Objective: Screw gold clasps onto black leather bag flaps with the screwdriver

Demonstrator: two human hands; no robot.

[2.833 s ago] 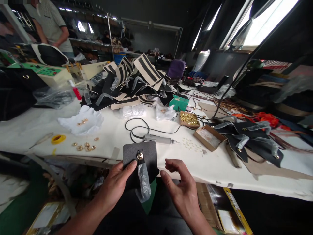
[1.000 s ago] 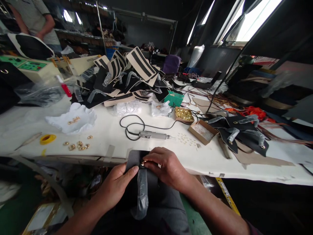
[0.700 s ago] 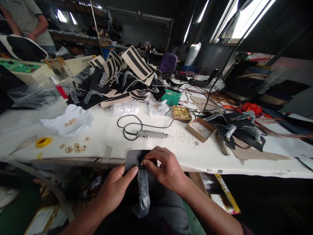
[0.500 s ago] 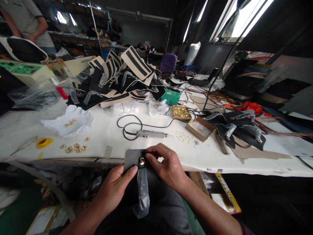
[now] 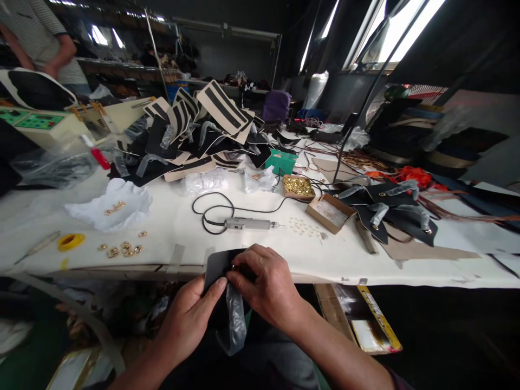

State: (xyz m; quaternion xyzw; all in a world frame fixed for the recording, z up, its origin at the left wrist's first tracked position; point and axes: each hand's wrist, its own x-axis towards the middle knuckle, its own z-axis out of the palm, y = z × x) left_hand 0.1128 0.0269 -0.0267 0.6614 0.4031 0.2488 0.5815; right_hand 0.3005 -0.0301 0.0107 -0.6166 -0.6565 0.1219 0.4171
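Note:
A dark leather piece [image 5: 217, 264] is held up at the table's front edge, with a plastic-wrapped strap [image 5: 235, 319] hanging from it. My left hand [image 5: 190, 309] grips the piece's left side, thumb on its face. The fingers of my right hand [image 5: 264, 279] are pinched over the metal fitting at the strap's top, which they mostly cover. Behind the hands, a grey electric screwdriver [image 5: 248, 223] lies on the white table [image 5: 162, 216]. Small gold screws [image 5: 303, 227] are scattered to the right of its tip.
Gold fittings [image 5: 125, 249] and a yellow tape roll [image 5: 70, 242] lie at left. Farther back are a pile of strap pieces [image 5: 221, 107], a box of gold parts [image 5: 298, 187] and an open carton [image 5: 331, 213]. A person [image 5: 44, 43] stands at the far left.
My right fingers have moved left from the piece's right edge onto the metal fitting, which they now mostly hide. The piece has tilted. The view has shifted slightly.

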